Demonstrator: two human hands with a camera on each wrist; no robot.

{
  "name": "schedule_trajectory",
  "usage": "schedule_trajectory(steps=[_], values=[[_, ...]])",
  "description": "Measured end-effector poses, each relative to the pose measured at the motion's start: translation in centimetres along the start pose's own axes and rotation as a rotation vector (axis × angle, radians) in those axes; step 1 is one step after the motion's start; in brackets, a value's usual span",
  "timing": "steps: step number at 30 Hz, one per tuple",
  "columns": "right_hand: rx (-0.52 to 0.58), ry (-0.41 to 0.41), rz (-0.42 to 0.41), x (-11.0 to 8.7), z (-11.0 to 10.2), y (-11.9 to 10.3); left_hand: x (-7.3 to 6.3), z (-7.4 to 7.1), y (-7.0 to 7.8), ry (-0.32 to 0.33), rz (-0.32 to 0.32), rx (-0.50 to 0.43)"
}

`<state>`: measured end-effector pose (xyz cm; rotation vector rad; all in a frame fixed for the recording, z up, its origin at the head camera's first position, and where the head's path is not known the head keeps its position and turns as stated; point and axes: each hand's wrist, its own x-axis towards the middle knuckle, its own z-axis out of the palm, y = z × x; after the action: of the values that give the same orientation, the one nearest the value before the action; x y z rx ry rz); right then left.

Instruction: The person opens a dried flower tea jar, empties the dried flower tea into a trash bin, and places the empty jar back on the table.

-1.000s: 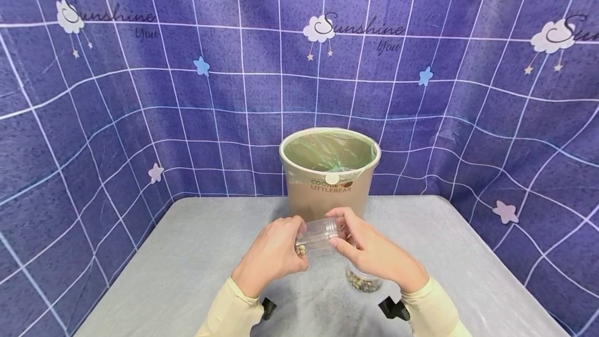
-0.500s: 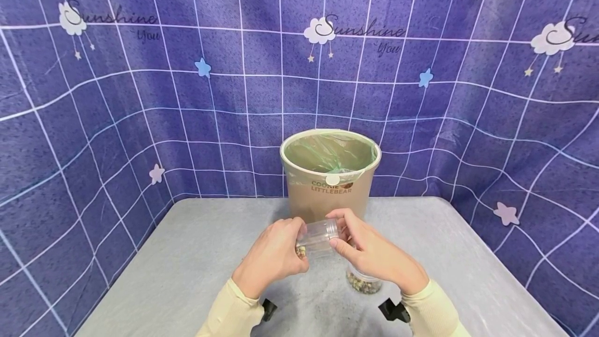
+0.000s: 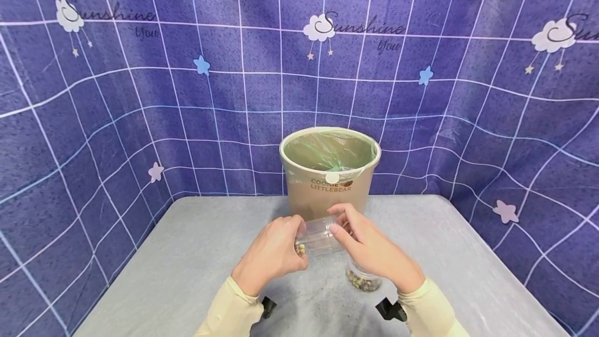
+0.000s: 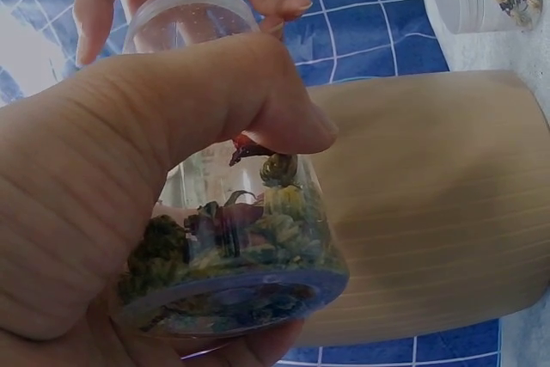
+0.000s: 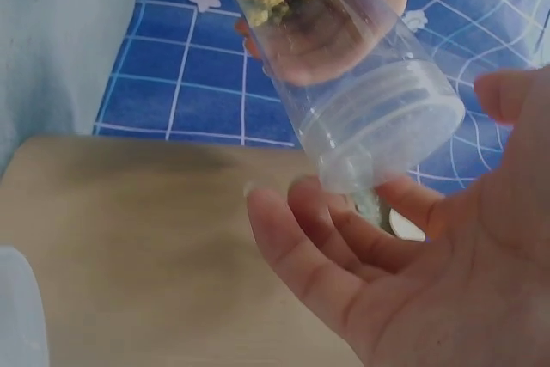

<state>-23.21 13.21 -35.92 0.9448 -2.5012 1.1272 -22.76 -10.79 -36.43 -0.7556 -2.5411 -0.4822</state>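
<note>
A clear plastic jar (image 3: 318, 236) is tilted almost onto its side, in front of the bin. My left hand (image 3: 273, 251) grips its bottom end, with the thumb across the wall in the left wrist view. Dried flower buds and petals (image 4: 266, 234) lie in the bottom of this jar. At its other end is a translucent screw lid (image 5: 391, 131). My right hand (image 3: 369, 246) is at that lid, its fingers loosely spread. In the right wrist view the thumb (image 5: 503, 96) stands apart from the lid, and the fingertips are just beneath it.
A second clear jar (image 3: 364, 281) with dried flowers stands on the grey table (image 3: 215, 254), below my right hand. Behind the hands is a beige bin (image 3: 327, 202) lined with a green bag. Blue checked cloth (image 3: 243, 92) surrounds the table.
My right thumb has lifted and shifted off the lid's edge, and the right fingers have loosened slightly. My left hand and its jar stay nearly still.
</note>
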Motion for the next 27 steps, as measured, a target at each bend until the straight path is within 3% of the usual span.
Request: schedule_trajectory(steps=[10, 16, 27], values=[[-0.051, 0.207, 0.145, 0.4, 1.6, -0.3, 0.1, 0.1, -0.2, 0.002, -0.004, 0.005], [-0.048, 0.207, 0.235, 0.4, 2.1, -0.4, 0.1, 0.1, -0.1, 0.003, -0.003, 0.006], [-0.081, 0.237, 0.276, 0.3, 2.5, -0.6, 0.1, 0.2, 0.1, -0.009, -0.013, 0.015]])
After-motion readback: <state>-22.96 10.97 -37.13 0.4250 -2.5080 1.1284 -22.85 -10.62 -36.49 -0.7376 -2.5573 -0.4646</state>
